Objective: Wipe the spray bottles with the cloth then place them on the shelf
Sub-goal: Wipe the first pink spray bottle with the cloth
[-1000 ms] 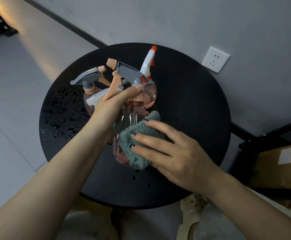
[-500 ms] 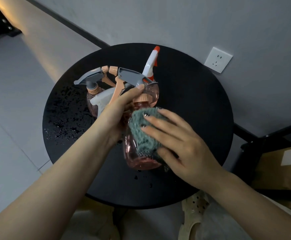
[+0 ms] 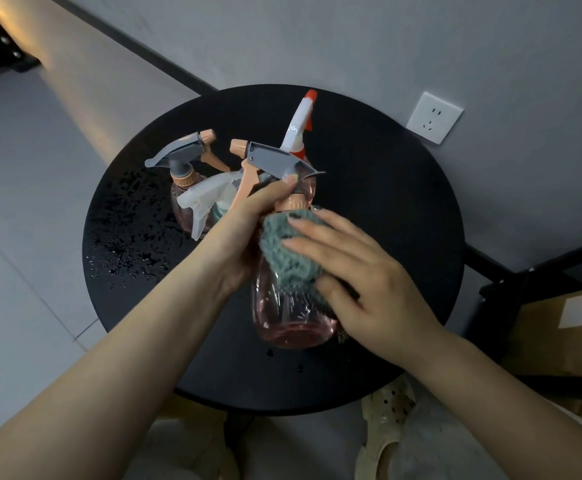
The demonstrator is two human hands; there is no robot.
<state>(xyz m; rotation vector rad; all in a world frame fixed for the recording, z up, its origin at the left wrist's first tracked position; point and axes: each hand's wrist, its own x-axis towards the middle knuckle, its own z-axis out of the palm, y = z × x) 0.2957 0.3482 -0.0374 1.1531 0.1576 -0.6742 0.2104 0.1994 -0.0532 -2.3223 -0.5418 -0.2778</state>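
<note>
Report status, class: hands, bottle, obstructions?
Left hand grips pink bottle at neck. Right hand presses cloth on it. Other bottles crowd behind.

I count four spray bottles, one in my hands (image 3: 369, 282) and three standing behind it, plus one cloth (image 3: 287, 252), one round table (image 3: 386, 209), one wall socket (image 3: 434, 117), one cardboard box (image 3: 566, 330) and one sandal (image 3: 383, 434).
</note>
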